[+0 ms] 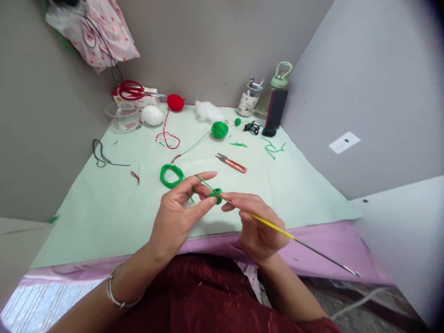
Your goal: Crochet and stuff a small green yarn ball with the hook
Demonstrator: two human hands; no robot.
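Showing just below the frame's centre, a small green yarn piece (216,197) is pinched between thumb and fingers of the left hand (182,206), with a green strand (204,182) led over the raised forefinger. A yellow-handled hook (272,225) is gripped by the right hand (262,226), its working end brought to the piece, its far metal end pointed toward the lower right. Both hands are held over the near part of the pale surface (294,185). Beside the left hand, a coil of green yarn (169,184) is laid. Orange thread snips (236,165) are placed beyond the hands, blades to the left. Farther up, a green yarn ball (219,130) is seen, with white stuffing (208,111) behind and a red yarn ball (175,102) to the left. Upper left: red-handled scissors (143,94) are noted at a box (147,101), above a clear tub (133,126) and a white ball (151,115). Upper right: a pen cup (247,105) and a green-lidded bottle (279,82) are grouped.
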